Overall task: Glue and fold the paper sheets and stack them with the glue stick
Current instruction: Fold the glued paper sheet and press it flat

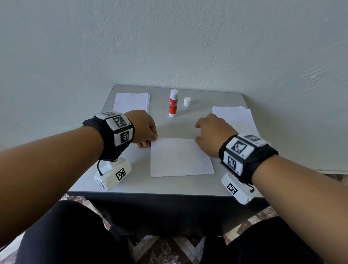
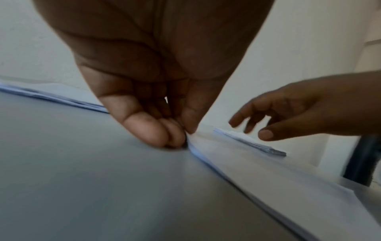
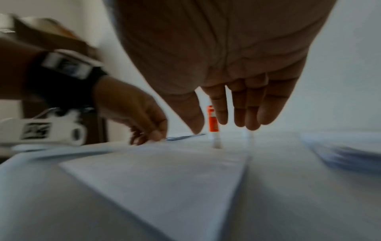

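A white paper sheet (image 1: pixel 179 156) lies flat in the middle of the grey table (image 1: pixel 169 187). My left hand (image 1: pixel 148 132) pinches its far left corner (image 2: pixel 190 136) between thumb and fingertips. My right hand (image 1: pixel 209 133) hovers open just above the sheet's far right corner, fingers (image 3: pixel 247 112) straight and holding nothing. A red and white glue stick (image 1: pixel 173 103) stands upright beyond the sheet, uncapped, with its white cap (image 1: pixel 187 101) standing to its right. The glue stick (image 3: pixel 213 120) shows between my right thumb and fingers in the right wrist view.
A stack of white sheets (image 1: pixel 131 102) lies at the table's far left, another paper stack (image 1: pixel 237 118) at the right edge beyond my right hand. A pale wall rises directly behind the table. My knees and patterned floor are below the near edge.
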